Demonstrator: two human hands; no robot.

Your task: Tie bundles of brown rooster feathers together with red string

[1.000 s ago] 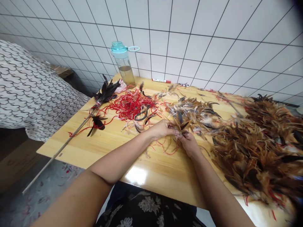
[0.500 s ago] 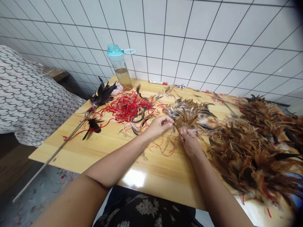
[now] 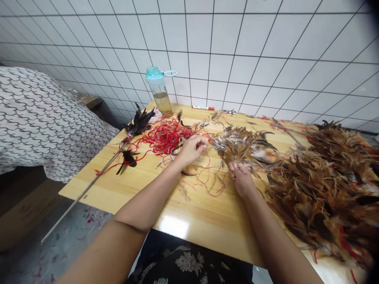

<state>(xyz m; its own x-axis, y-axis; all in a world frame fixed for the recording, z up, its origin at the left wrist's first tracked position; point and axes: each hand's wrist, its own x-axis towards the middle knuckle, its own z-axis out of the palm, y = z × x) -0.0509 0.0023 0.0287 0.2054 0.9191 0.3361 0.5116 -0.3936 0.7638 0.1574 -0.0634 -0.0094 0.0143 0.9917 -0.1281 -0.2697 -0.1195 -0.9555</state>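
Note:
My right hand (image 3: 242,179) is closed around the base of a bunch of brown feathers (image 3: 237,153), which fans out away from me. Behind that bunch lies a heap of loose brown and grey feathers (image 3: 251,138), and the two partly merge. My left hand (image 3: 192,150) is apart from it, its fingers curled in a pinch at the right side of a tangled pile of red string (image 3: 162,136). Whatever those fingers hold is too small to make out. Thin red strands (image 3: 211,193) curl on the wooden table (image 3: 207,225) between my hands.
Big piles of brown feather bunches (image 3: 316,197) cover the right side. On the left, a stick (image 3: 89,187) with black feathers (image 3: 139,122) juts past the table edge. A water bottle (image 3: 161,94) and a red-capped marker (image 3: 203,107) stand and lie near the tiled wall.
My left hand has moved left, away from the feather bunch and toward the red string. The right hand keeps its grip on the bunch. The camera view has shifted slightly.

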